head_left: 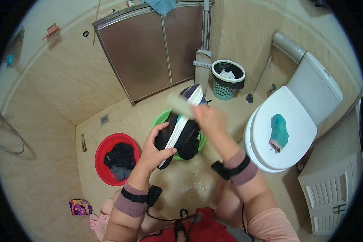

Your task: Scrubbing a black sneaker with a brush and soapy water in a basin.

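My left hand (152, 152) grips the heel end of a dark shoe with a white sole edge (174, 138), fingers on one side and thumb on the other. The shoe is tilted over a green basin (160, 117), whose rim shows on both sides. In my closed right hand (212, 121) is a pale scrubbing brush (180, 105), smeared by motion, at the shoe's upper part. Black cloth-like material shows beside the shoe, and the shoe and hands hide most of the basin's contents.
A red basin (97, 164) with dark cloth (121, 156) stands left. Ahead are a brown-doored cabinet (137, 52) and a lined trash bin (224, 89). On the right, a teal cloth item (279, 131) lies on the toilet lid (266, 117). Pink shoes (97, 226) and a purple packet (80, 207) lie lower left.
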